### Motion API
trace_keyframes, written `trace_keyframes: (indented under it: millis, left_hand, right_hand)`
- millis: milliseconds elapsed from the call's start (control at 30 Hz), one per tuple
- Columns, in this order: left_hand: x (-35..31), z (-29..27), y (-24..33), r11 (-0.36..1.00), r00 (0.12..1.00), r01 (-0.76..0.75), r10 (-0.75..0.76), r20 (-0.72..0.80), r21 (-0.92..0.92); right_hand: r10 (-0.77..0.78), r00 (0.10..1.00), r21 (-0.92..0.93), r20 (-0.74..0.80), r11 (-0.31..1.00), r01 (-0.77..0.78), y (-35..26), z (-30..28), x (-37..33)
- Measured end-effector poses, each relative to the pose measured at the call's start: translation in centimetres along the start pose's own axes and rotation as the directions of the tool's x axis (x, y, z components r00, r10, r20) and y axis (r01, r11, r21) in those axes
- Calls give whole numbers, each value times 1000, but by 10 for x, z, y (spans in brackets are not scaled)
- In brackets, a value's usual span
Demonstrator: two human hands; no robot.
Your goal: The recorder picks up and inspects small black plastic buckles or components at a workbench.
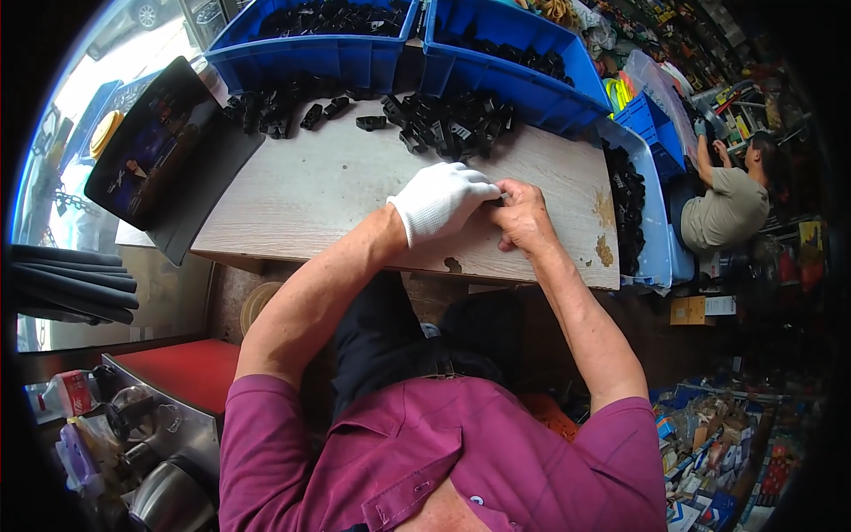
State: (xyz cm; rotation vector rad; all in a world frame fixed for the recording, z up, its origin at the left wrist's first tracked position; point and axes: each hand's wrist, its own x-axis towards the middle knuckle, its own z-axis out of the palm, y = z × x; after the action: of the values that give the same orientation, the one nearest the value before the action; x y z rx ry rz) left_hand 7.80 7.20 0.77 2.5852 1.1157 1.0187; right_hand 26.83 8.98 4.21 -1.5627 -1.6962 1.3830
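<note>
My left hand, in a white knitted glove, meets my bare right hand over the front part of the wooden table. Both sets of fingers are closed together around a small dark piece, mostly hidden by them. It looks black, like the parts on the table, but its kind cannot be made out. Just beyond my hands lies a heap of small black plastic parts. A few single black parts are scattered to its left, beside a second small pile.
Two blue bins of black parts stand along the far edge. A pale blue tub of black parts is at the right. A propped tablet stands left. Another person works at shelves far right.
</note>
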Motion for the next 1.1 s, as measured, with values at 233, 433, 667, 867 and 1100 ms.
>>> trace_keyframes:
  millis: [233, 433, 667, 867, 1100]
  left_hand:
    - [-9, 0, 9, 999, 999, 19, -17, -42, 50]
    - [-20, -5, 19, 983, 999, 27, -19, -45, 180]
    - [-31, -32, 3, 863, 840, 465, -360, -406, 197]
    - [-39, -66, -62, 667, 769, 633, -484, -417, 393]
    - [-50, -60, -59, 647, 810, 586, -454, -371, 488]
  right_hand:
    - [32, 999, -3, 4, 999, -32, 0, 1, -2]
    - [6, 999, -27, 33, 1000, -5, 0, -2, -3]
    - [-24, 1000, -22, -12, 999, 24, 4, 0, -6]
    - [-51, 996, 100, -80, 993, 59, 8, 2, -6]
    - [-1, 996, 267, -87, 963, 24, 11, -7, -6]
